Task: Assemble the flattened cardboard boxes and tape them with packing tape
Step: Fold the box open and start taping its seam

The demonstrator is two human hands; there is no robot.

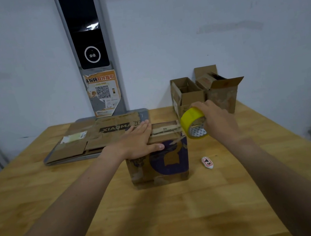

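Wooden table [163,215]: my left hand [136,140], fingers together, pins the box [168,161] top; right hand [217,117] grips tape roll [191,117] beside it; slack could wrinkle tape.

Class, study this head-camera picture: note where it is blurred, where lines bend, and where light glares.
Head view: the purple-printed brown cardboard box and yellow packing tape roll look blurred; the wide lens tilts the tall black wall screen, which carries a white glare streak; light is dim and even on the wooden table.
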